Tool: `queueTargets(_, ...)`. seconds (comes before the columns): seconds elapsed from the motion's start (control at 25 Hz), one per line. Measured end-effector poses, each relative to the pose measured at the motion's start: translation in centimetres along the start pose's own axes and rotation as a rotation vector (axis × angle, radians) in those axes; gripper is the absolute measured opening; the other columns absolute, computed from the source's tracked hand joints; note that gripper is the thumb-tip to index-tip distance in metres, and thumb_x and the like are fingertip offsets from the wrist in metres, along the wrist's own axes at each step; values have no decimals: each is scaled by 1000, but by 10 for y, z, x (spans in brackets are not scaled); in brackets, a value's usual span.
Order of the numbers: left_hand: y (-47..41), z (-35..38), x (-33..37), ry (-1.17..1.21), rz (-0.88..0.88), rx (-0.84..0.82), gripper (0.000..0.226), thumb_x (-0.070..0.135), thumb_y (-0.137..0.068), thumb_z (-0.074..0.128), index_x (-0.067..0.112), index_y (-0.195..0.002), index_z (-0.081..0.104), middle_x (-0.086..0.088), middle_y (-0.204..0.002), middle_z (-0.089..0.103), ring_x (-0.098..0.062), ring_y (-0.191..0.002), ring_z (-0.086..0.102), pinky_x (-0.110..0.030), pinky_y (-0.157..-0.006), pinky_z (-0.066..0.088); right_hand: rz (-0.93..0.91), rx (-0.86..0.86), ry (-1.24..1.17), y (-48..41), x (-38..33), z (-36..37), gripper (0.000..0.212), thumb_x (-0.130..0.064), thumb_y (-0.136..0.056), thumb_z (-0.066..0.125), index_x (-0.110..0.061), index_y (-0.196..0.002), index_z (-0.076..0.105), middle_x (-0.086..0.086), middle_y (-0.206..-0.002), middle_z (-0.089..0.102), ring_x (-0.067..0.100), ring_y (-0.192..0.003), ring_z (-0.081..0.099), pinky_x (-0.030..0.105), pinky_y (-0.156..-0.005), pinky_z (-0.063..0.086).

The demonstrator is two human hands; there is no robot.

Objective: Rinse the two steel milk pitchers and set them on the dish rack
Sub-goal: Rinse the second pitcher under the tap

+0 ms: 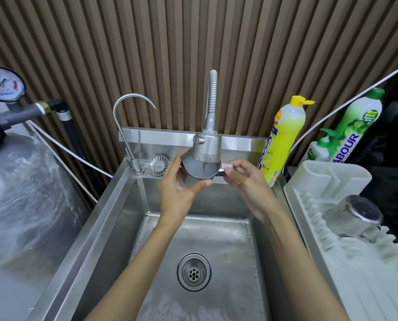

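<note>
A steel milk pitcher (196, 171) is held upright over the sink (114, 205), right under the spray head of the flexible faucet (206, 147). My left hand (177, 193) wraps its body from the left and below. My right hand (246, 184) pinches its handle on the right. Water stands inside the pitcher. A second steel pitcher (353, 220) lies upside down, tilted, on the white dish rack (360, 274) at the right.
A thin gooseneck tap (128, 117) and a strainer basket (158, 165) sit at the sink's back left. Yellow (283, 140) and green (353, 126) detergent bottles stand behind the rack. A tank with a pressure gauge (3, 85) fills the left side.
</note>
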State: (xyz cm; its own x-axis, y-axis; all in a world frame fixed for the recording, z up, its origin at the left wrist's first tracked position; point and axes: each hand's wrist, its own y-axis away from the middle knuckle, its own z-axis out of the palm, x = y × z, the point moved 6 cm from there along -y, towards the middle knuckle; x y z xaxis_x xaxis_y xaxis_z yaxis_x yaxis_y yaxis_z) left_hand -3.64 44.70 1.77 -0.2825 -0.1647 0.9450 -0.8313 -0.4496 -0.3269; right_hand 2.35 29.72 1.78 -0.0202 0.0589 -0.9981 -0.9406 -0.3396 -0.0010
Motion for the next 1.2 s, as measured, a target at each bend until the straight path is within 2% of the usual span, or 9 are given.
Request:
queueTargets(0.12, 0, -10, 15, -300, 92, 59, 76, 29, -54, 88, 27, -123, 56, 5, -111, 59, -9, -104, 54, -12, -91, 41, 48, -72, -221, -5, 12, 12, 14, -7, -92, 51, -9, -79, 55, -6, -71, 69, 12, -79, 65, 34, -91, 55)
queueTargets(0.28, 6, -23, 17, -450, 36, 126, 64, 48, -53, 84, 24, -109, 67, 4, -86, 54, -9, -80, 53, -2, -73, 38, 90, -6, -58, 1, 18, 16, 14, -18, -89, 58, -10, -77, 60, 3, -75, 70, 13, -71, 69, 34, -67, 61)
queueTargets(0.44, 16, -22, -1, -308, -187, 76, 40, 46, -55, 84, 23, -86, 74, 7, -82, 71, 0, -76, 66, -2, -70, 45, 92, 130, 250, 11, 0, 4, 20, -25, -82, 67, -8, -73, 61, 7, -73, 70, 5, -54, 68, 31, -52, 60)
queueTargets(0.6, 19, -3, -19, -8, -361, -90, 43, 17, -61, 84, 19, -102, 72, 13, -86, 73, 12, -73, 65, 1, -63, 44, -64, 267, 562, 17, -24, -11, 20, -25, -78, 70, -18, -64, 58, 10, -78, 73, 25, -76, 70, 46, -73, 58)
queueTargets(0.76, 6, 9, -12, 139, -263, -47, 65, -10, -58, 80, 16, -113, 59, 0, -108, 67, 0, -91, 66, -6, -80, 50, -126, 168, 256, 13, -18, -11, 16, -10, -87, 60, -15, -73, 53, 3, -105, 70, 5, -84, 64, 13, -76, 50)
queueTargets(0.88, -3, 0, 3, -44, -11, 29, 71, 8, -50, 87, 35, -109, 58, 9, -112, 61, -3, -105, 59, -11, -91, 45, -49, 13, -165, -2, 2, -1, 19, -5, -91, 51, -13, -74, 50, 1, -107, 68, 9, -90, 64, 22, -88, 50)
queueTargets(1.0, 1, -9, 18, -259, 134, 28, 76, 17, -53, 88, 33, -120, 55, 12, -112, 56, 15, -104, 50, -2, -89, 37, 45, -129, -518, -10, 24, 19, 20, 0, -92, 45, -9, -75, 51, 7, -91, 66, 24, -95, 61, 30, -90, 53)
queueTargets(1.08, 5, -15, 22, -343, 153, 48, 75, 18, -54, 88, 26, -122, 58, 8, -107, 56, 22, -98, 47, 4, -85, 33, 77, -162, -520, -7, 34, 26, 19, -4, -93, 46, -10, -75, 53, 11, -89, 64, 27, -94, 62, 34, -90, 55)
queueTargets(1.2, 12, -25, 13, -397, 39, 103, 68, 30, -52, 89, 26, -116, 64, 3, -98, 61, 17, -84, 52, 6, -75, 34, 101, -82, -210, 0, 38, 19, 16, -15, -91, 54, -13, -75, 56, 0, -78, 72, 17, -79, 70, 33, -76, 59)
